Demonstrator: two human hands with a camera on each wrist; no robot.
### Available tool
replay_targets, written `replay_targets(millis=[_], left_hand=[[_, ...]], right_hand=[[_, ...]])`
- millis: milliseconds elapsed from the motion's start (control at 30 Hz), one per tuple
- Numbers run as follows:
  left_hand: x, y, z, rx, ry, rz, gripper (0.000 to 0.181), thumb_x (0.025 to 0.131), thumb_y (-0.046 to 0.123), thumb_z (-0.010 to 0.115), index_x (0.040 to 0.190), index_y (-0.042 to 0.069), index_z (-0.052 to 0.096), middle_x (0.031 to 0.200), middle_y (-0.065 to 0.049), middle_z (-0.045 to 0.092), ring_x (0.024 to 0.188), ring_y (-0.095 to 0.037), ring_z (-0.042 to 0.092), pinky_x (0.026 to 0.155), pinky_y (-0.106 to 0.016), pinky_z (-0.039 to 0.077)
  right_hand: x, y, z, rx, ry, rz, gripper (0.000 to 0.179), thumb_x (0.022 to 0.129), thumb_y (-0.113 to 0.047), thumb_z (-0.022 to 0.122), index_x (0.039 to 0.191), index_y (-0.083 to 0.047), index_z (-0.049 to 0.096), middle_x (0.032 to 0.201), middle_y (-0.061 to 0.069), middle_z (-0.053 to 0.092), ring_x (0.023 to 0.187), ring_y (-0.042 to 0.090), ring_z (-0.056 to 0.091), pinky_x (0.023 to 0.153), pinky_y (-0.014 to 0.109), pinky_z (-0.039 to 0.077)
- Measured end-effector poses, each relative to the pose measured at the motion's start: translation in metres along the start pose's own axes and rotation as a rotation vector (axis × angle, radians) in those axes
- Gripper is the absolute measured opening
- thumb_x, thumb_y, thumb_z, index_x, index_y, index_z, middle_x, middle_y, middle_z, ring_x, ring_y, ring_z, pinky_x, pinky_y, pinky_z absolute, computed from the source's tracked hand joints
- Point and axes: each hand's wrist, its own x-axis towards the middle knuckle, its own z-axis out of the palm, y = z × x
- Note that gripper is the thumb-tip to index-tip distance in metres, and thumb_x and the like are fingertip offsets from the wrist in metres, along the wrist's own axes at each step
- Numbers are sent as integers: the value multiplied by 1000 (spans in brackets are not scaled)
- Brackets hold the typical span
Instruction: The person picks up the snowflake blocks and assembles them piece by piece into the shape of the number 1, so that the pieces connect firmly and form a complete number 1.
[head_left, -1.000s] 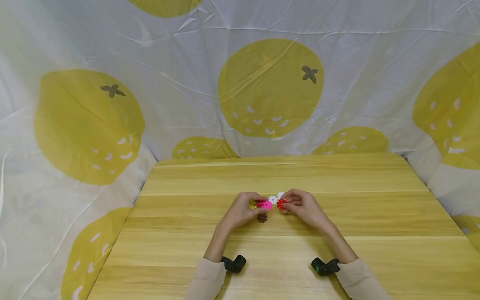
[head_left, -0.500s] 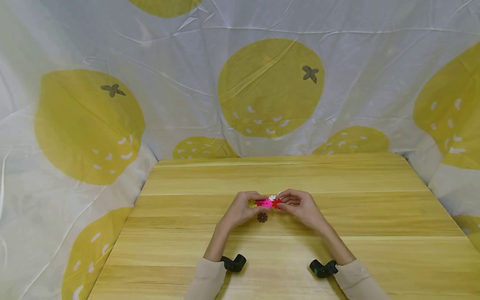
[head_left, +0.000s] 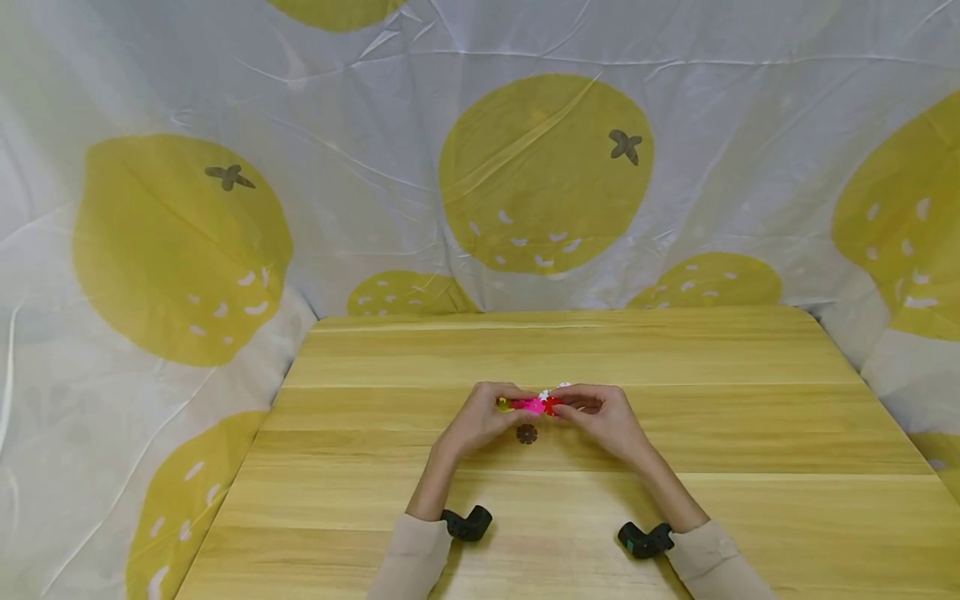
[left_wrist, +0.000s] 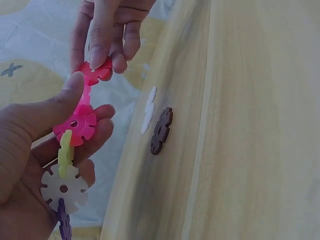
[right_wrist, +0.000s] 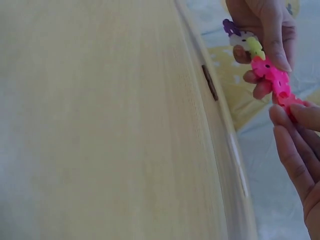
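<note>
My left hand (head_left: 480, 423) holds a chain of notched snowflake discs between thumb and fingers. In the left wrist view, the chain has a purple disc (left_wrist: 64, 222) at its lower end, then a white disc (left_wrist: 54, 187), a yellow disc (left_wrist: 65, 155) and a pink disc (left_wrist: 82, 131), with another pink piece edge-on above. My right hand (head_left: 611, 421) pinches a red snowflake disc (left_wrist: 94, 75) at the upper end, its edge meeting the pink. In the right wrist view, the red disc (right_wrist: 290, 101) sits against the pink discs (right_wrist: 272, 75), partly behind fingertips.
A brown snowflake disc (head_left: 527, 434) lies on the wooden table (head_left: 555, 517) just below the hands. Loose white discs (left_wrist: 149, 111) lie beyond, partly hidden by the right hand in the head view. A lemon-print cloth (head_left: 360, 167) hangs behind the table.
My right hand has moved left with the red disc, closing the gap to the pink end of the chain. The left hand has stayed nearly in place.
</note>
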Motion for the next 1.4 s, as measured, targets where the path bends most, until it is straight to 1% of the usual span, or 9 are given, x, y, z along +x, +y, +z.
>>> replay_targets(millis=[67,267,467,533,767,867,1033,1233,1400], left_hand=[[0,1,-1,-13,9,2,31,93,19,79,121,7,77,112,-5,79,102,-16,69,87,-29,56],[0,1,-2,-55,32,3,24,91,15,81,114,10,81,109,-1,79,103,-13,69,92,-30,55],[0,3,-2,-102,40,21,22,89,12,81,111,9,81,104,-3,78,102,-16,68,90,-28,55],[-1,4,-2,-113,41,32,21,89,11,81,110,8,82,104,-5,78,102,-17,68,89,-27,54],[0,5,1,-106,31,45,20,90,10,80,109,5,81,102,-7,78,99,-18,67,85,-24,53],[1,4,2,-98,33,50,20,91,12,79,110,6,81,103,-6,78,99,-16,67,84,-24,53],[0,4,3,-92,38,21,21,91,18,80,111,11,82,104,-2,79,95,-11,64,76,-22,48],[0,6,2,-103,43,-5,21,91,18,80,111,11,82,105,-2,79,93,-13,61,74,-23,44],[1,5,2,-99,44,-8,20,91,18,80,109,13,82,105,-2,79,95,-13,63,77,-23,46]], right_hand=[[0,-1,0,9,4,4,21,92,-14,80,112,-8,80,110,15,79,91,12,75,74,24,61],[0,-2,0,45,-2,-12,21,92,-13,79,111,-6,81,112,18,78,90,9,76,75,25,62],[-1,-2,2,188,-28,-53,20,94,-1,73,112,8,76,112,29,75,92,12,77,78,43,63],[-1,-2,3,206,-28,-69,19,94,1,72,111,9,76,111,30,74,92,12,78,78,42,63],[-1,-2,5,116,4,-84,16,92,-3,76,107,1,80,106,23,78,89,10,77,74,26,63],[-2,0,4,105,8,-75,16,93,-4,76,108,0,80,107,22,78,88,10,77,74,28,63],[-2,0,0,44,33,-65,18,93,-12,77,110,-5,81,108,17,79,90,8,76,74,26,62],[-2,-2,-2,36,41,-86,17,92,0,75,109,-2,81,107,19,79,91,0,72,74,23,61],[-1,-2,-2,42,25,-82,16,93,-3,75,108,-3,81,107,18,79,91,4,74,74,29,63]])
